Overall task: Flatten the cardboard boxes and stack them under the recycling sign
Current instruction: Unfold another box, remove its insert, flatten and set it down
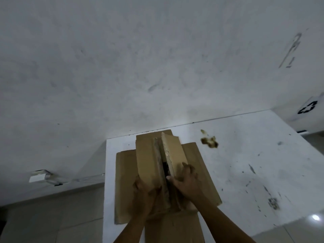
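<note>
A brown cardboard box (149,158) stands on a flattened cardboard sheet (199,172) on a white platform (245,155). The box's top flaps are parted along a taped middle seam, showing a dark gap. My left hand (145,192) grips the near end of the left flap. My right hand (184,179) holds the right flap, thumb hooked into the gap, fingers curled over the flap's top. A black recycling sign (308,107) is on the wall at the far right.
A brown stain (210,141) marks the platform behind the box, and dark scuffs lie to the right. A white wall rises behind. A small white fitting (39,176) sits low on the wall at left. Tiled floor lies left and below.
</note>
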